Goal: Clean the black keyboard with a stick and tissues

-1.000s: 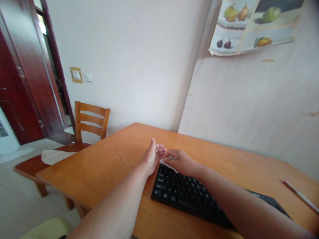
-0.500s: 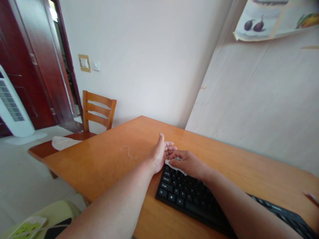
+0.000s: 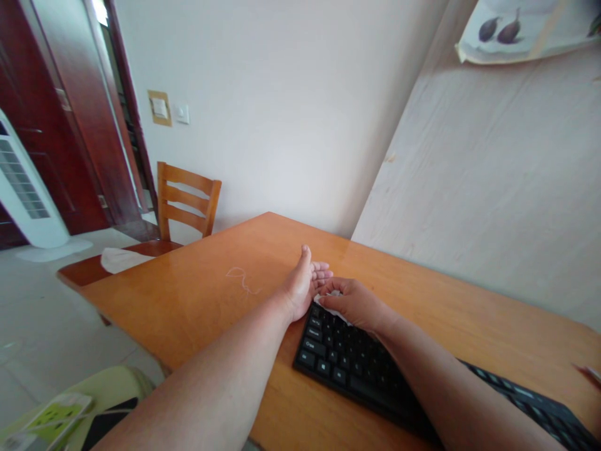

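A black keyboard (image 3: 347,369) lies at an angle on the orange-brown wooden table (image 3: 211,282). At its upper left corner my left hand (image 3: 305,282) rests on edge, palm turned toward the keys, thumb up and fingers stretched out, holding nothing. My right hand (image 3: 350,300) is over the top left keys, its fingers closed on a white cloth or tissue (image 3: 335,313) that shows only in part beneath them. The fingertips of both hands are very near each other. My right forearm hides the middle of the keyboard.
A thin pale string (image 3: 244,279) lies on the table left of my hands. A wooden chair (image 3: 188,200) stands beyond the left edge. At the bottom left, a stool (image 3: 117,382) bears a green-and-white power strip (image 3: 56,419). A pen-like object (image 3: 589,374) is at the far right.
The view has shifted slightly. My right hand and the white cloth have moved very little along the keyboard's top left edge, and less of the cloth shows.
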A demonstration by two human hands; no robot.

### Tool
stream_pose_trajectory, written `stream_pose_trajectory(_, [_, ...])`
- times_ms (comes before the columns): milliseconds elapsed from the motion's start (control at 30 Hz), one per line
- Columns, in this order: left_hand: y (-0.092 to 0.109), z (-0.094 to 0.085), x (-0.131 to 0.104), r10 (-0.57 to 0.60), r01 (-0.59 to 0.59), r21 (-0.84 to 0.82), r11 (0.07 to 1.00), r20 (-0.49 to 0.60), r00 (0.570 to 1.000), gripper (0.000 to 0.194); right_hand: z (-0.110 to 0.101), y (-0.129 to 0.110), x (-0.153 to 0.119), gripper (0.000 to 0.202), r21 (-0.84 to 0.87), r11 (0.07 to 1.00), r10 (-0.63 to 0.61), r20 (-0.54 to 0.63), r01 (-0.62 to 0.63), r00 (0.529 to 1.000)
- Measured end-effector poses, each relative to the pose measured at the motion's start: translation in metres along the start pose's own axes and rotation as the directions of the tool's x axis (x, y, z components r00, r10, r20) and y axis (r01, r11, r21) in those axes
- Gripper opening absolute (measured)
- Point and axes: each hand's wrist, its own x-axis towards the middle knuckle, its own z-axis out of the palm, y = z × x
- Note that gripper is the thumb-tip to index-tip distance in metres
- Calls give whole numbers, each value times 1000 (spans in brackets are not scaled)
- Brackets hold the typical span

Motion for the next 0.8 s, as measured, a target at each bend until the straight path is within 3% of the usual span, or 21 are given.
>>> stream_pose_trajectory(400, [-1,0,0,2,-2,-3,1000,-1,1000,87,3,-6,-2,12,3,999,53,-33,-53,998])
stream_pose_trajectory(533, [-1,0,1,-2,2,10,1000,0,1000,86,3,-5,-2,13,2,1000,11,4,-11,1000])
stream_pose_trajectory(800, [-2,0,2,14,-13,23,1000,-4,1000,86,4,-5,-2,8,-29,999,22,-34,-23,999])
